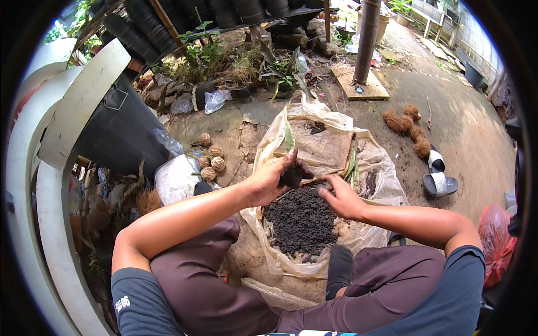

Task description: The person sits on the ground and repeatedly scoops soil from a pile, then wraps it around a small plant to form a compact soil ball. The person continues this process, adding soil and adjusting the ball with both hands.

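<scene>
My left hand (275,174) is curled around a dark, moist clump of soil (291,175), its thumb pointing up. Just beyond the thumb rises a green, pointed leaf (289,136); whether it is rooted in the clump cannot be told. Soil-stained and half curled, my right hand (341,195) hovers by the edge of a heap of dark, crumbly soil (300,222). Its fingertips are too smeared to show whether they pinch anything. The heap lies on a spread translucent plastic sheet (378,161). More long green leaves (352,165) rest on the sheet behind the right hand.
Several string-wrapped balls (217,164) sit at left, near a clear plastic bottle (168,141) and a black bin (122,126). Brown fibre clumps (399,122) and slide sandals (439,184) lie at right. A metal post (366,46) stands behind; a red plastic bag (496,248) is at far right.
</scene>
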Demonstrator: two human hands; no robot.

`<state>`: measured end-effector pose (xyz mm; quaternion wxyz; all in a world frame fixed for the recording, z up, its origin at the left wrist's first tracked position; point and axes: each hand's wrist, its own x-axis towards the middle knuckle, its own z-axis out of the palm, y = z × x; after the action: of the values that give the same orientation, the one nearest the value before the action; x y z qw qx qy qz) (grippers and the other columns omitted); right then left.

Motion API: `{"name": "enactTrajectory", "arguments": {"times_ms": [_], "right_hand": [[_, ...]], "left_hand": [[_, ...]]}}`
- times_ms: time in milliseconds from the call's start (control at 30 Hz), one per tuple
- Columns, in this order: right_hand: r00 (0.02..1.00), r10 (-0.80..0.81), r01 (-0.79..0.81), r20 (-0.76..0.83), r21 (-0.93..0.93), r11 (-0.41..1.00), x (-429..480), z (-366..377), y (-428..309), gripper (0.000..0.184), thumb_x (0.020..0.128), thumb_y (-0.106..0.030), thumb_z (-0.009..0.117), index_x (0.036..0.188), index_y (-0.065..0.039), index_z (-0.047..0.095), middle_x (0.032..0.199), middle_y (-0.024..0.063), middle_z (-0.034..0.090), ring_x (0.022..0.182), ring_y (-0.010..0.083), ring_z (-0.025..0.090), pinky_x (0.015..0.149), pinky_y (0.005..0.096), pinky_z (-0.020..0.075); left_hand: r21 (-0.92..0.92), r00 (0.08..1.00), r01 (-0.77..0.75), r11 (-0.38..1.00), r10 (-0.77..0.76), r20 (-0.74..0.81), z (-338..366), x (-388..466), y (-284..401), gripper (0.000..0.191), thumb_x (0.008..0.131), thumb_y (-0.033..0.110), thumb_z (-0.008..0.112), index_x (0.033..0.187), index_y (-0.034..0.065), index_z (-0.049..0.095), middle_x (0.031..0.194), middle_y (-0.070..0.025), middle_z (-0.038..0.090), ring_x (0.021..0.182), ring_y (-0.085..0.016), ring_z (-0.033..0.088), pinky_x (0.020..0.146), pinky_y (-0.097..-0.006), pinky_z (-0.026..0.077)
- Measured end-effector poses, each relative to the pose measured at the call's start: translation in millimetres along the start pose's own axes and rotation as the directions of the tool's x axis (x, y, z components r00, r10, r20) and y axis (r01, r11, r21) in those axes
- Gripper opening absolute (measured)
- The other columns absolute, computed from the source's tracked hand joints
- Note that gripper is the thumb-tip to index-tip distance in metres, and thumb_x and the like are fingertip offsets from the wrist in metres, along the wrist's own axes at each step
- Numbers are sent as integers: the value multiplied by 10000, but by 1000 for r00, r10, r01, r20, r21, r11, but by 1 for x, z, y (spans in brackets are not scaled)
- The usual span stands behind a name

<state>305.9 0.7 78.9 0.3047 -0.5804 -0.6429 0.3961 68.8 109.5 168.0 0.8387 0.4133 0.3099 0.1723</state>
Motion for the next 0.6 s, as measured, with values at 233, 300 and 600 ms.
{"name": "enactTrajectory", "arguments": {"times_ms": [233,300,600], "right_hand": [[960,-233,280,-154,517,809,9,4,-85,709,989,-349,729,1485,28,390,1369,184,567,1298,242,569,1104,364,453],[983,-152,183,-102,548,816,4,4,-97,749,956,-330,779,1488,21,385,1334,155,585,1251,211,589,1086,361,472],[942,25,-322,335,880,350,12,-3,-107,426,1010,-292,673,1324,-39,537,1064,115,710,846,169,689,719,330,589]], "left_hand": [[52,994,-74,996,69,80,9,-8,6,529,1100,441,458,1455,59,546,1373,-91,646,1262,-222,615,1102,-394,472],[64,991,-91,994,84,104,16,-10,9,538,1103,439,448,1481,65,532,1412,-104,622,1287,-224,601,1111,-398,469],[315,984,-173,933,147,103,13,-7,14,521,1095,476,486,1389,80,652,1273,-53,688,1160,-142,612,941,-306,531]]}}
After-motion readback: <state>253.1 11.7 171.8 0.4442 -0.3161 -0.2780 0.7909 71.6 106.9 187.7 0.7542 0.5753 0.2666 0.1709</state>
